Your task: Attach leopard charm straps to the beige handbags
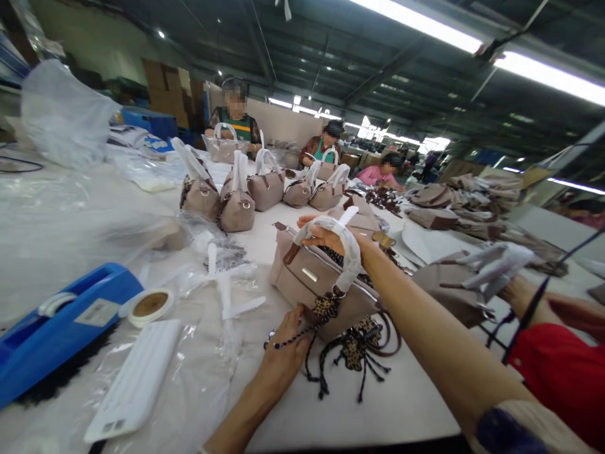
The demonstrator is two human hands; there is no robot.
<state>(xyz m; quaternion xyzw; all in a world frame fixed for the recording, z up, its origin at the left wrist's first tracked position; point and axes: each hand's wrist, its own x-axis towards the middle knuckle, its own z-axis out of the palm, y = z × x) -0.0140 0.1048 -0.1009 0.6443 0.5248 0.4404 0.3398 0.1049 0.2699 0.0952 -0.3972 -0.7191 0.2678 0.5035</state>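
A taupe handbag (295,271) with a small metal plate stands tilted on the table before me. Its handle (352,255) is wrapped in white film. My right hand (326,234) reaches under this handle, fingers stretched out above the open top. My left hand (285,343) is closed at the bag's lower front edge; its fingertips are partly hidden against the bag. A black braided cord (295,338) runs across the back of that hand. One leopard-print charm (326,306) hangs at the handle's base, and another leopard-print charm (354,350) with black cords lies on the table.
Several finished handbags (236,205) stand farther back. At left lie a blue tape dispenser (94,302), a tape roll (151,306), a white flat box (137,378) and plastic bags (66,120). Another person's red sleeve (558,372) and a second bag (444,284) are at right.
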